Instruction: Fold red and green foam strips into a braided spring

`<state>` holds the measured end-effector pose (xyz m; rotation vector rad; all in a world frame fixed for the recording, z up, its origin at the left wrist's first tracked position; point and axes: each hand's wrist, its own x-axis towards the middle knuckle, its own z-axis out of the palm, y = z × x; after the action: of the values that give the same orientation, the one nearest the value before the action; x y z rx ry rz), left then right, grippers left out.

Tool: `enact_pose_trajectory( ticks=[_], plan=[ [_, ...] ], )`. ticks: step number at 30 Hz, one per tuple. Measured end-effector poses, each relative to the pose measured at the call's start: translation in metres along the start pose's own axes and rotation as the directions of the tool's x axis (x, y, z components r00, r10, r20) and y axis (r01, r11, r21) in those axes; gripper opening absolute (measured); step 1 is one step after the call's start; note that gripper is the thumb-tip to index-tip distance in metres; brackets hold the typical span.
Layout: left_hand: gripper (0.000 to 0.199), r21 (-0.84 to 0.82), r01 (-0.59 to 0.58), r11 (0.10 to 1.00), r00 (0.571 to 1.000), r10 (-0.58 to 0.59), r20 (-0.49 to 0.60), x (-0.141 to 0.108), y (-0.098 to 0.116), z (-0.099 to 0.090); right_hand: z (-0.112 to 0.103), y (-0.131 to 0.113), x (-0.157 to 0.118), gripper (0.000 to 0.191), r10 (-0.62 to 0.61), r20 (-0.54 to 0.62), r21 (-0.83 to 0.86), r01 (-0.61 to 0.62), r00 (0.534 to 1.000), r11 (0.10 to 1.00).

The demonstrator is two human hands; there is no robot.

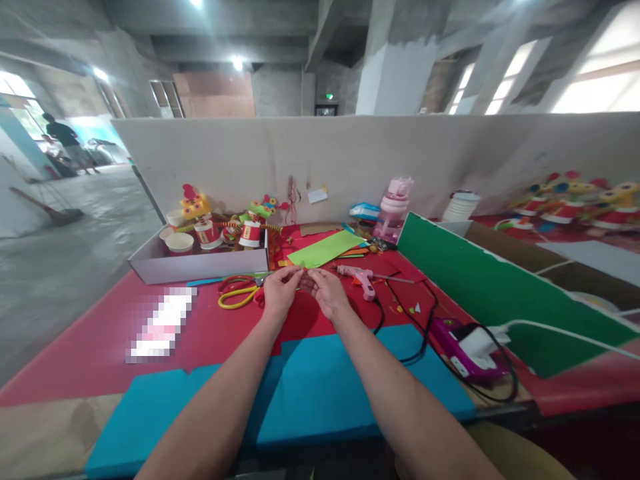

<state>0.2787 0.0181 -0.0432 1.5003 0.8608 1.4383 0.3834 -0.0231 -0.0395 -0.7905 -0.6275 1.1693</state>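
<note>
My left hand and my right hand meet over the red table covering, fingertips pinched together. Between them shows a bit of a small red piece; it is too small and too covered to name. Just left of my left hand lie scissors with yellow handles and a red-handled pair. A pink glue gun rests to the right of my right hand, its black cord trailing off. Beyond my fingertips lies a bright green paper sheet.
A white box at the back left holds paper cups and paper-headed figures. Blue sheets line the front edge. At right are a purple power strip, a green board and a pink bottle. Paper scraps lie near the cord.
</note>
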Motion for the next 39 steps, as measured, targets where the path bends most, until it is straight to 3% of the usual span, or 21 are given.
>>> enact_pose_trajectory(
  ticks=[13, 20, 25, 29, 32, 35, 39],
  plan=[
    [0.021, -0.213, 0.145, 0.966, 0.985, -0.161, -0.060, 0.000, 0.007, 0.002, 0.001, 0.002, -0.001, 0.020, -0.032, 0.022, -0.004, 0.032, 0.999, 0.999],
    [0.022, -0.372, 0.194, 0.908, 0.976, -0.216, -0.018, -0.002, 0.006, 0.004, 0.002, 0.003, -0.001, 0.025, -0.042, 0.002, 0.040, 0.041, 0.999, 0.998],
    [0.022, -0.316, 0.182, 0.931, 0.979, -0.201, -0.029, -0.003, 0.007, 0.003, 0.002, 0.003, -0.001, 0.024, -0.052, -0.005, 0.036, 0.053, 0.999, 0.998],
    [0.012, -0.064, 0.062, 0.996, 0.997, -0.065, -0.042, -0.002, 0.008, -0.001, 0.001, 0.003, 0.000, 0.024, -0.049, -0.017, 0.040, 0.049, 0.999, 0.998],
    [0.005, 0.146, -0.149, 0.978, 0.989, 0.147, 0.027, -0.003, 0.013, -0.005, -0.001, 0.002, 0.001, 0.024, -0.045, -0.032, 0.045, 0.047, 0.998, 0.998],
    [0.017, 0.327, -0.373, 0.868, 0.926, 0.326, 0.189, -0.004, 0.018, -0.008, -0.002, 0.001, 0.001, 0.024, -0.047, -0.033, 0.036, 0.048, 0.998, 0.998],
    [0.025, 0.523, -0.525, 0.672, 0.851, 0.401, 0.339, -0.005, 0.020, -0.010, -0.002, 0.000, 0.001, 0.024, -0.038, -0.042, 0.022, 0.039, 0.998, 0.999]
  ],
)
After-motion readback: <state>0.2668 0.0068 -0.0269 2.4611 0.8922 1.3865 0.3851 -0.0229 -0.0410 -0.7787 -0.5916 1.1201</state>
